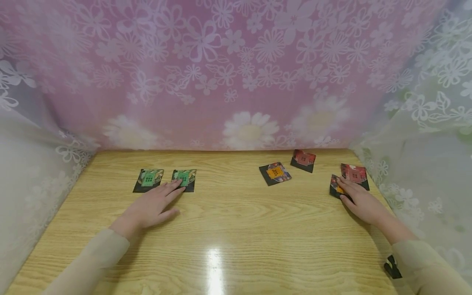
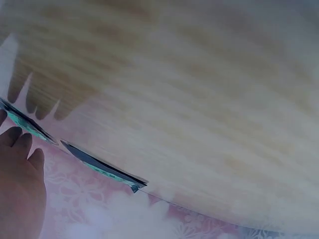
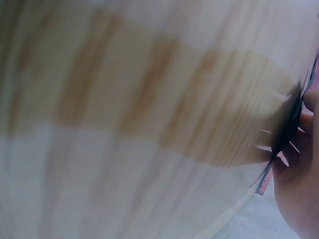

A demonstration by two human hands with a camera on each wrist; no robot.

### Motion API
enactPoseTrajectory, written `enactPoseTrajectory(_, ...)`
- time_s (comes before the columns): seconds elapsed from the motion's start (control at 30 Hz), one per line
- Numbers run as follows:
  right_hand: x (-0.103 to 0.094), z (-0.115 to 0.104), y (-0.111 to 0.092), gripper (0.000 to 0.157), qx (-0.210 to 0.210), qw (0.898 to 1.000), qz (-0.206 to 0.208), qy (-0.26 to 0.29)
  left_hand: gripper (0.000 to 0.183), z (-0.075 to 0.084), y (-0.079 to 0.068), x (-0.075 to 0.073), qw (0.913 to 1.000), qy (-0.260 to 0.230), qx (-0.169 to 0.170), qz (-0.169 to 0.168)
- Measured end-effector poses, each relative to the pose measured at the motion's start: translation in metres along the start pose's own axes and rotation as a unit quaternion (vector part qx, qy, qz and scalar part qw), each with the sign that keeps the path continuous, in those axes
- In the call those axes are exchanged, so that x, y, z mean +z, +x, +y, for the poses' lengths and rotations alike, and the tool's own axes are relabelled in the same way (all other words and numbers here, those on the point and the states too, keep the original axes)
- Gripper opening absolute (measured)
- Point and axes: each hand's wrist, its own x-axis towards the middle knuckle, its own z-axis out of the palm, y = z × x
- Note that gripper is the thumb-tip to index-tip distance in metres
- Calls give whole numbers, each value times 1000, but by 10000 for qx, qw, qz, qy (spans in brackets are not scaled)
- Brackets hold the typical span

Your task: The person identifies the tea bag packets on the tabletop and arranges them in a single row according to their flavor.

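Note:
Two small green-and-black packets lie side by side at the left of the table. My left hand rests its extended fingers on the right green packet; the left green packet lies just beyond the knuckles. Both show edge-on in the left wrist view. At the right edge, my right hand holds an orange-and-black packet between thumb and fingers, partly covering its label. This packet overlaps the corner of a red packet. In the right wrist view, the fingers reach around its dark side.
Another orange packet lies right of centre, with a second red packet behind it near the back edge. A black item sits by the right sleeve. Flowered curtains enclose the wooden table at back and sides.

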Motion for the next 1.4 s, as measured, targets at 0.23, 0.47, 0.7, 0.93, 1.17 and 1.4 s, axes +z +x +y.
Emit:
enactPoseTrajectory(0.23, -1, -1, 1, 63, 49, 10000, -22, -10, 66, 0, 20, -1, 9995, 164, -234, 97)
enactPoseTrajectory(0.47, 0, -1, 3, 63, 26, 10000, -18, -22, 65, -4, 29, -2, 9984, 158, -470, -265)
enactPoseTrajectory(0.7, -3, -3, 4, 63, 31, 10000, 2, -7, 66, -11, 28, -2, 9980, 202, -495, -331)
enactPoseTrajectory(0.93, -4, -3, 4, 63, 67, 10000, -55, -25, 66, -11, 29, -5, 9987, 125, -411, -267)
enactPoseTrajectory(1.17, -4, -2, 3, 62, 73, 10000, -29, -14, 67, -9, 31, -7, 9990, 129, -353, -256)
enactPoseTrajectory(1.4, -4, -2, 2, 62, 97, 9999, -45, -5, 66, 1, 51, -5, 10000, 13, 13, -52)
